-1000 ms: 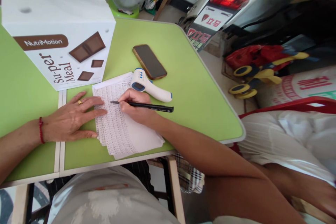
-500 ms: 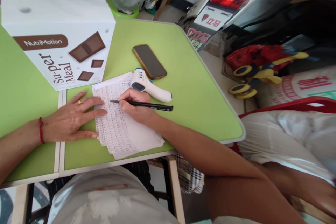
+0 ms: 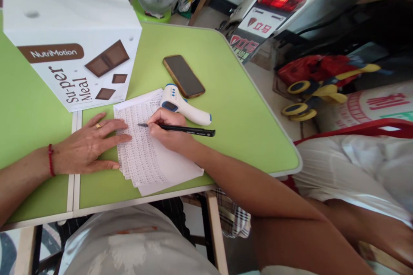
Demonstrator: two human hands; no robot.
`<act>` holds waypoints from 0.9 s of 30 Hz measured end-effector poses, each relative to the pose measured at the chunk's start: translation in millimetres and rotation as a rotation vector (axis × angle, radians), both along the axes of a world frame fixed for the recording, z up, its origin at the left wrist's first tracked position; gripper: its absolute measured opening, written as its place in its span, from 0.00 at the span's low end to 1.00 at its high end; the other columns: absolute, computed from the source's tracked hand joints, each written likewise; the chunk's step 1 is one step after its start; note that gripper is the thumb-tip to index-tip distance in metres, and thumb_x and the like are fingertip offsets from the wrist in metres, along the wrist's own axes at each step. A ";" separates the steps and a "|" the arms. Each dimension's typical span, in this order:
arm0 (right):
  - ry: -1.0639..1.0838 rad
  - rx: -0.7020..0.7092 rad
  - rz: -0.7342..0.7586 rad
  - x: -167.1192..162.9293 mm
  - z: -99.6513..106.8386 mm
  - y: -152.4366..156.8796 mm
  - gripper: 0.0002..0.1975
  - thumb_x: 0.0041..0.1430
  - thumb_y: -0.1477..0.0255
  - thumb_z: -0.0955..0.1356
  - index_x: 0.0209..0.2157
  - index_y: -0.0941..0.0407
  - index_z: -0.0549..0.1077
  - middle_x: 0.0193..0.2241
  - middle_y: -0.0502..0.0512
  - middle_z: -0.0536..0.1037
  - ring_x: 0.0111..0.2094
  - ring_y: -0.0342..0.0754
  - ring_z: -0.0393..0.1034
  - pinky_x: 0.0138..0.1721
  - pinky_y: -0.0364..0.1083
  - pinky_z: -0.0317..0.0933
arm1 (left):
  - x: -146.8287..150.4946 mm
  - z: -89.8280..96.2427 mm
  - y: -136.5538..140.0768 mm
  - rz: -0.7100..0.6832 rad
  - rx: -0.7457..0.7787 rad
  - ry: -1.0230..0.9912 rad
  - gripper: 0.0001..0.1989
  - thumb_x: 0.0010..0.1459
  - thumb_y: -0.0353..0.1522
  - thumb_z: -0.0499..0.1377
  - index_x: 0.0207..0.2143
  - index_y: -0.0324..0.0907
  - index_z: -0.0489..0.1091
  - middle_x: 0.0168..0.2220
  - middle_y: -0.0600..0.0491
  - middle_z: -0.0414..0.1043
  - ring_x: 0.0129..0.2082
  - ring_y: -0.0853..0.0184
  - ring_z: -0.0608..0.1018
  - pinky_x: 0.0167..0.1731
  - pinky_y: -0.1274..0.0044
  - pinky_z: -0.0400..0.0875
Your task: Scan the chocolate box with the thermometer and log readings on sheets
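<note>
Pen and right hand sit slightly farther right over the paper than half a second ago; my left hand keeps its position. My right hand grips the pen near its tip, thumb and fingers drawn together. My left hand lies flat, fingers spread, fingertips on the left edge of the paper.

The paper lies between my hands, its long axis running from the far edge toward me, tilted to the lower right. The pen lies nearly crosswise to that axis, tip pointing left toward my left fingers. My right hand is nearer the tip; I cannot tell whether the tip touches the sheet.

The paper is a loose, fanned stack of thin white sheets, densely marked in rows. The pen is a slim black cylinder. A smooth white-and-blue thermometer overlaps the far right corner of the stack. Just beyond it lies a flat, glossy phone in a brown case. A white cardboard box stands upright at far left on the smooth green table.
</note>
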State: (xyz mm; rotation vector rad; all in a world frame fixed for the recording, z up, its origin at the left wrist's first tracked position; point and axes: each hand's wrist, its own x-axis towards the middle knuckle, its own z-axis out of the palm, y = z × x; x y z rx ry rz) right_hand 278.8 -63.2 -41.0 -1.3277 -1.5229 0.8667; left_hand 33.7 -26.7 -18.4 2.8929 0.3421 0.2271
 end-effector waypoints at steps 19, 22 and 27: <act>-0.112 0.162 0.103 1.8 -11.8 17.3 0.03 0.44 0.76 0.65 0.21 0.55 0.66 0.17 0.45 0.68 0.20 0.39 0.60 0.22 0.40 0.54 | -4.0 -0.7 1.3 0.012 0.084 -0.056 0.29 0.67 0.51 0.47 0.58 0.38 0.63 0.57 0.37 0.65 0.55 0.51 0.71 0.57 0.51 0.62; -0.174 0.255 0.156 6.0 -13.1 16.5 0.03 0.49 0.76 0.65 0.25 0.55 0.68 0.20 0.46 0.71 0.20 0.40 0.62 0.22 0.40 0.56 | -7.2 3.6 1.8 0.072 0.161 -0.148 0.26 0.69 0.49 0.45 0.56 0.39 0.64 0.55 0.40 0.67 0.56 0.56 0.70 0.57 0.59 0.67; -0.492 0.586 0.246 21.2 -4.1 16.2 0.09 0.60 0.77 0.63 0.37 0.55 0.75 0.33 0.56 0.76 0.34 0.47 0.69 0.37 0.47 0.63 | -27.2 17.0 9.1 0.367 0.344 -0.452 0.26 0.69 0.50 0.44 0.56 0.41 0.62 0.61 0.45 0.52 0.66 0.46 0.48 0.56 0.47 0.56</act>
